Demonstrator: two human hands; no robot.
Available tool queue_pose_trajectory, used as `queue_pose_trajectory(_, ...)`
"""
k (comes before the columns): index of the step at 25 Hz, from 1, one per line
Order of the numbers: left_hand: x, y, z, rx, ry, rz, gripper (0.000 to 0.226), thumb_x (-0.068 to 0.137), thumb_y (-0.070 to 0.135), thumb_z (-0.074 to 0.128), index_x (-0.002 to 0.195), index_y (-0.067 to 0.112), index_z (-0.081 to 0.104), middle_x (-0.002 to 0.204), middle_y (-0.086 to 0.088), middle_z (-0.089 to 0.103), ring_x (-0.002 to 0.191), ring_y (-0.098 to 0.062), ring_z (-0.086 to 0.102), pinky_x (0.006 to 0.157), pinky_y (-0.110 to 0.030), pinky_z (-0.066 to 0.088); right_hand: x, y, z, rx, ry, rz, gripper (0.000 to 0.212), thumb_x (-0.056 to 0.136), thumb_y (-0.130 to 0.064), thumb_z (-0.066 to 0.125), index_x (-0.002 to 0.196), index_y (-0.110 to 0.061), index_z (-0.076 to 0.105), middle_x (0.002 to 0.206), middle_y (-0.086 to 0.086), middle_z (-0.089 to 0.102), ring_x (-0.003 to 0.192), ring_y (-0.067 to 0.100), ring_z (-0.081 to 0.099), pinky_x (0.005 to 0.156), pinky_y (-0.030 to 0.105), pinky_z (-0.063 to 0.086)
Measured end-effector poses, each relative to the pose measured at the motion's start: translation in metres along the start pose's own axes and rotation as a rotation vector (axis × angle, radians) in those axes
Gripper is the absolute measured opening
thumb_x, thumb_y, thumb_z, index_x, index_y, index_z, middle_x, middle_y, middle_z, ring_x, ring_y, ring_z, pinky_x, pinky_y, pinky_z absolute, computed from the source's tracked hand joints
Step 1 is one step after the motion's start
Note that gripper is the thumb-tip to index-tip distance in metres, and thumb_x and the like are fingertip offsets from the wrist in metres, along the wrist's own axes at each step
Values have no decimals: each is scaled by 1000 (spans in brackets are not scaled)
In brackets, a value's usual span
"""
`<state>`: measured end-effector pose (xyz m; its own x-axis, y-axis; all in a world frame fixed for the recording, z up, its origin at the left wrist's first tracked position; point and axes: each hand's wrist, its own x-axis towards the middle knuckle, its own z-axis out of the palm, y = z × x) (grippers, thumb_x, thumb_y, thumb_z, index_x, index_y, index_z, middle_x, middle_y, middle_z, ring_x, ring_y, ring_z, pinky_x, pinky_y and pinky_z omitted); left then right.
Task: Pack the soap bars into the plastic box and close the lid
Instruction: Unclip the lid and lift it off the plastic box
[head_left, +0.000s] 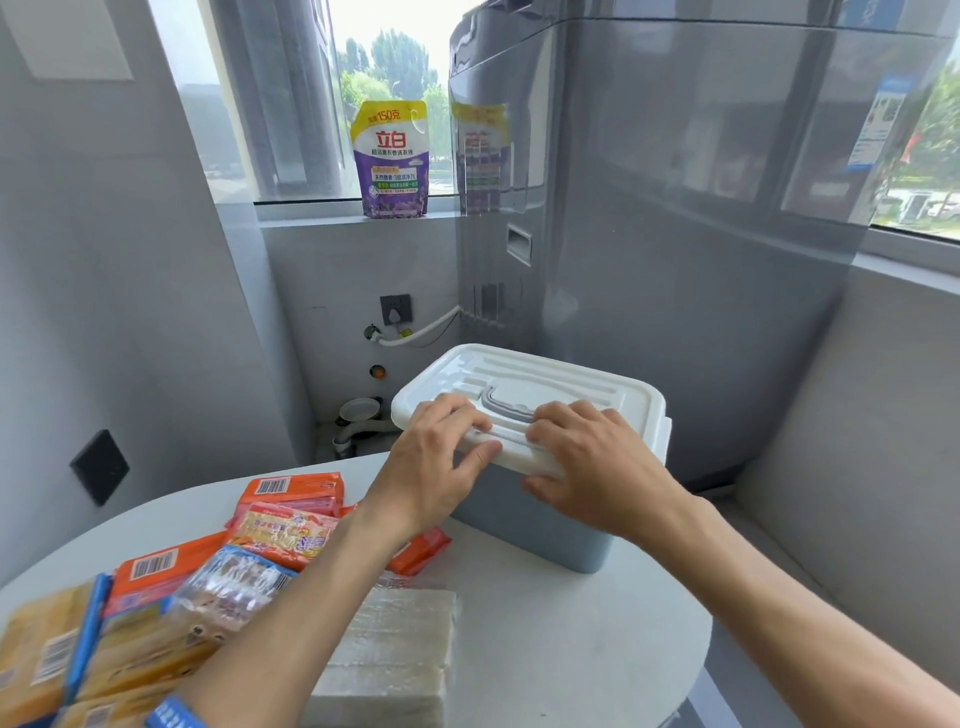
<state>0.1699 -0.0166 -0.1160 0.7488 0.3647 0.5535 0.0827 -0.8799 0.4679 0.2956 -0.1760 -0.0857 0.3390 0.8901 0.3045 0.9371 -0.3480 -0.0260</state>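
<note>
A blue-grey plastic box (524, 525) stands on the round white table (571, 639), with its white lid (587, 387) on top. My left hand (436, 457) grips the lid's near edge, thumb under the rim. My right hand (587, 457) holds the same edge just to the right, fingers lying on the lid beside its grey handle (506, 408). Wrapped soap bars lie on the table to the left: orange packs (291, 493), a yellow pack (47, 654) and a pale translucent block (400, 644). The inside of the box is hidden.
A large grey washing machine (701, 234) rises right behind the box. A purple detergent pouch (390, 158) stands on the window sill. A wall socket (396, 309) and white hose (421, 332) sit low on the back wall. The table's edge curves close on the right.
</note>
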Motion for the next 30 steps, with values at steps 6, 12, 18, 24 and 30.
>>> queue_pose_trajectory(6,-14,-9,8,-184,204,-401,93,70,62,73,144,25,31,151,-2,30,134,-18,28,105,-35,34,15,-7,-7,132,-64,155,45,76,-51,71,106,-22,55,111,-2,47,106,23,44,82,37,32)
queue_pose_trajectory(12,-11,-17,6,-405,241,-469,115,63,63,78,151,33,10,157,2,24,142,-15,24,104,-22,30,21,1,-17,282,-11,237,39,76,-52,70,102,-27,56,109,-8,48,109,20,44,85,36,29)
queue_pose_trajectory(18,-10,3,13,-132,273,-188,95,69,47,81,145,31,26,137,4,50,126,-8,44,97,-25,43,16,-1,-25,115,177,249,33,88,-46,58,105,-18,58,108,0,51,99,25,48,79,38,34)
queue_pose_trajectory(24,6,2,30,208,-89,157,39,67,52,75,92,23,67,81,9,66,79,-19,52,86,-35,39,3,-2,-19,-129,290,153,22,94,-31,54,98,-10,60,101,9,56,91,33,50,78,43,38)
queue_pose_trajectory(30,9,-6,37,215,10,183,25,72,31,81,77,17,61,70,9,59,73,-20,47,72,-32,28,-18,27,-46,470,632,445,10,88,-27,66,91,-19,62,90,-5,56,88,24,49,77,36,38)
